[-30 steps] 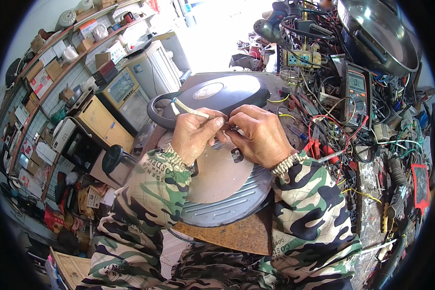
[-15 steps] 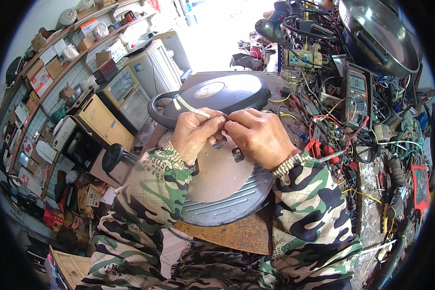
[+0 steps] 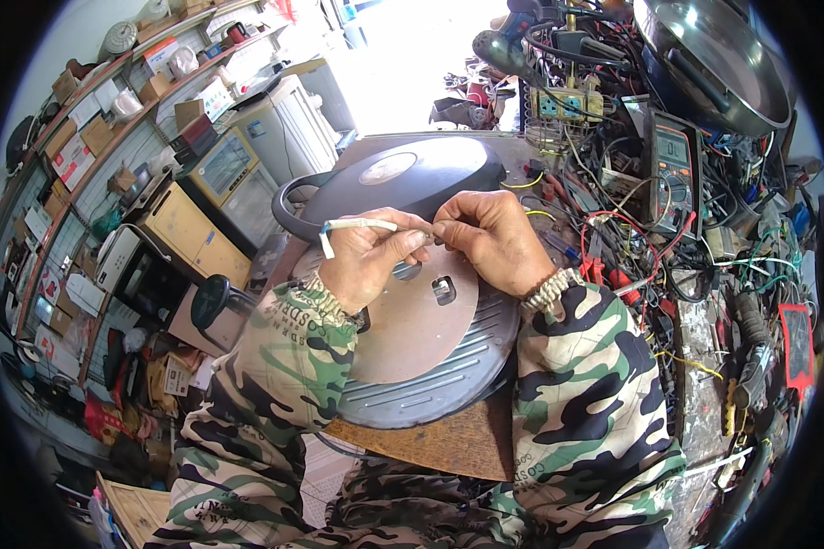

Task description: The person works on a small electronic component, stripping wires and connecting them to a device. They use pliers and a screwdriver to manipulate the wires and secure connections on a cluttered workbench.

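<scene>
My left hand (image 3: 371, 256) pinches a pale sleeved wire (image 3: 362, 222), whose free part bends down over my fingers and shows a bit of blue at the bend. My right hand (image 3: 485, 238) is closed at the wire's other end, thumb and forefinger pinching something small beside my left fingertips. Below both hands lies a round tan plate (image 3: 412, 343) with cut-out openings, on a grey ridged round base (image 3: 412, 403). Just behind them rests a dark oval lid (image 3: 439, 165) with a big loop handle and a silver oval on top.
Wooden bench edge (image 3: 458, 448) in front. At right, a tangle of wires, tools, a multimeter (image 3: 670, 169), a red-framed part (image 3: 796, 348) and a steel pan (image 3: 719, 59). At left, cluttered shelves (image 3: 101, 137), appliances (image 3: 215, 165) and a dark green round object (image 3: 211, 302). Bright opening at the back.
The wire's free end has swung lower and leftward over my left hand. My right fingers have shifted slightly up and the forefinger is more arched; more of the plate's opening shows.
</scene>
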The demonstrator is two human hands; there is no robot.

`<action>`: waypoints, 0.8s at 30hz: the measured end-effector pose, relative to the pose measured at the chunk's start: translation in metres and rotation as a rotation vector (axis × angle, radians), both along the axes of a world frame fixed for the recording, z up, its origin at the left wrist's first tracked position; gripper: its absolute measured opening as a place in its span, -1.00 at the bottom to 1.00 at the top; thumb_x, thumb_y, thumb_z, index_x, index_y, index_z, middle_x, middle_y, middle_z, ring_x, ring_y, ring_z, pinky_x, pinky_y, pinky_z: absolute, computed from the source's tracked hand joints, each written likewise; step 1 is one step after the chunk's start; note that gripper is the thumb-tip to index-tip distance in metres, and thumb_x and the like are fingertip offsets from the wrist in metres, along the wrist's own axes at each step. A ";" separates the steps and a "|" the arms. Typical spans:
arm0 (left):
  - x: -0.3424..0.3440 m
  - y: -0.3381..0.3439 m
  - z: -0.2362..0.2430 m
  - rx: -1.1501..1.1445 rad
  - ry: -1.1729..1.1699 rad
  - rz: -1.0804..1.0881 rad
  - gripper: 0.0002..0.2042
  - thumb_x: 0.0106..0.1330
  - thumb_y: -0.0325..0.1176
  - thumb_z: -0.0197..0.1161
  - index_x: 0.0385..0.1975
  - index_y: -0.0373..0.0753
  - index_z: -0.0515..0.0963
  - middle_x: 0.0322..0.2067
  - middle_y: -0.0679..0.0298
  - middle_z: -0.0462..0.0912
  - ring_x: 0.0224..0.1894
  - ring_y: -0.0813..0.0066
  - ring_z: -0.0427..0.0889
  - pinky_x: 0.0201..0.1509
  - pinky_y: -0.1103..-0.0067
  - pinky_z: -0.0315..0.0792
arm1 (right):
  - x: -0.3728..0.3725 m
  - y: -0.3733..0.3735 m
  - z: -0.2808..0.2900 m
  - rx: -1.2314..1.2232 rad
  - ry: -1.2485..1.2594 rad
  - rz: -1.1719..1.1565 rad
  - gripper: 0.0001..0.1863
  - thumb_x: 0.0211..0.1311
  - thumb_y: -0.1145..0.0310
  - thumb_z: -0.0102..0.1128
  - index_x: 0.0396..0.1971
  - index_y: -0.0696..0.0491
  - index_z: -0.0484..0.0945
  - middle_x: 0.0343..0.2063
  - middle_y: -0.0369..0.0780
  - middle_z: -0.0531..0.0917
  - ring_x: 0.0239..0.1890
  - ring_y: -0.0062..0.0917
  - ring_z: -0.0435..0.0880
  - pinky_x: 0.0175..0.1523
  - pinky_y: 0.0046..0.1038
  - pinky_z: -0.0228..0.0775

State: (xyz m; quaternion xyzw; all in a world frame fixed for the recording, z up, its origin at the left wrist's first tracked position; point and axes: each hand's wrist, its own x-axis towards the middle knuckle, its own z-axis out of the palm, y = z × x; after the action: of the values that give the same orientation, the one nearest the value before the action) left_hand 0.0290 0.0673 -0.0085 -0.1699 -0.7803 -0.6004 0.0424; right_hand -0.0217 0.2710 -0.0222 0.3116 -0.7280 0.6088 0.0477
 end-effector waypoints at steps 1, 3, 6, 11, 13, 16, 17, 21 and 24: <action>0.002 0.001 0.003 -0.035 0.010 0.009 -0.84 0.50 -0.46 0.21 -0.05 -0.40 0.61 -0.19 0.16 0.74 -0.22 0.51 0.71 -0.10 0.60 0.61 | -0.002 -0.001 -0.001 -0.001 -0.046 0.025 -0.89 0.18 0.47 0.29 -0.39 0.21 0.71 -0.60 -0.13 0.68 -0.53 -0.51 0.64 -0.32 -0.42 0.50; 0.003 0.003 0.004 -0.085 0.031 0.007 -0.85 0.49 -0.47 0.22 -0.07 -0.40 0.62 -0.19 0.17 0.74 -0.22 0.51 0.71 -0.10 0.59 0.61 | -0.004 0.001 -0.002 0.001 -0.076 0.043 -0.88 0.19 0.48 0.30 -0.39 0.22 0.72 -0.63 -0.17 0.67 -0.54 -0.59 0.61 -0.35 -0.44 0.48; 0.002 0.000 0.001 -0.131 0.126 -0.015 -0.88 0.46 -0.51 0.24 -0.11 -0.40 0.63 -0.18 0.16 0.72 -0.21 0.50 0.70 -0.08 0.58 0.61 | -0.007 0.000 -0.004 0.000 -0.071 0.068 -0.90 0.17 0.50 0.32 -0.39 0.22 0.74 -0.64 -0.21 0.66 -0.55 -0.66 0.57 -0.38 -0.47 0.47; -0.002 -0.001 0.000 -0.297 0.485 -0.060 -0.90 0.39 -0.59 0.28 -0.15 -0.40 0.63 -0.15 0.11 0.68 -0.13 0.45 0.68 -0.04 0.54 0.61 | -0.008 0.003 -0.002 -0.037 -0.159 0.082 -0.92 0.17 0.52 0.38 -0.40 0.22 0.75 -0.63 -0.28 0.67 -0.54 -0.73 0.54 -0.40 -0.52 0.44; -0.006 0.002 0.000 -0.317 0.584 -0.067 -0.90 0.39 -0.59 0.28 -0.15 -0.40 0.63 -0.13 0.11 0.67 -0.09 0.43 0.67 -0.03 0.53 0.60 | -0.007 0.006 -0.002 -0.100 -0.241 0.090 -0.92 0.20 0.53 0.37 -0.41 0.23 0.75 -0.62 -0.30 0.67 -0.54 -0.74 0.53 -0.42 -0.56 0.41; -0.008 0.004 0.005 -0.352 0.630 -0.076 -0.90 0.40 -0.59 0.27 -0.15 -0.38 0.64 -0.09 0.10 0.67 -0.03 0.41 0.66 0.03 0.51 0.60 | -0.008 0.008 -0.002 -0.163 -0.290 0.120 -0.92 0.24 0.53 0.35 -0.40 0.24 0.74 -0.60 -0.31 0.68 -0.54 -0.74 0.53 -0.44 -0.60 0.39; -0.004 -0.002 0.003 -0.368 0.624 -0.062 -0.91 0.41 -0.59 0.26 -0.16 -0.38 0.64 -0.07 0.10 0.67 -0.01 0.41 0.66 0.05 0.50 0.60 | -0.008 0.000 -0.006 -0.174 -0.297 0.151 -0.92 0.25 0.54 0.35 -0.40 0.24 0.74 -0.59 -0.32 0.68 -0.54 -0.74 0.53 -0.45 -0.61 0.39; -0.011 0.005 -0.003 -0.252 0.529 -0.087 -0.89 0.44 -0.55 0.25 -0.11 -0.37 0.62 -0.03 0.08 0.67 0.04 0.40 0.66 0.13 0.50 0.60 | -0.009 0.013 0.000 -0.217 -0.338 0.160 -0.94 0.25 0.59 0.28 -0.35 0.22 0.70 -0.51 -0.31 0.68 -0.52 -0.71 0.57 -0.43 -0.61 0.42; -0.007 0.003 -0.003 -0.234 0.464 -0.099 -0.87 0.47 -0.50 0.24 -0.06 -0.35 0.61 -0.03 0.11 0.68 0.04 0.43 0.67 0.13 0.50 0.61 | -0.013 0.016 -0.001 -0.218 -0.331 0.238 -0.94 0.22 0.62 0.24 -0.34 0.22 0.67 -0.45 -0.30 0.69 -0.48 -0.70 0.59 -0.38 -0.59 0.47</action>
State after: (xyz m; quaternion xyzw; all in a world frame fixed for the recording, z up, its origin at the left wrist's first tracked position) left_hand 0.0217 0.0699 -0.0115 -0.3449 -0.8046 -0.4522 0.1708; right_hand -0.0345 0.2869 -0.0229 0.2842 -0.6142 0.7278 -0.1111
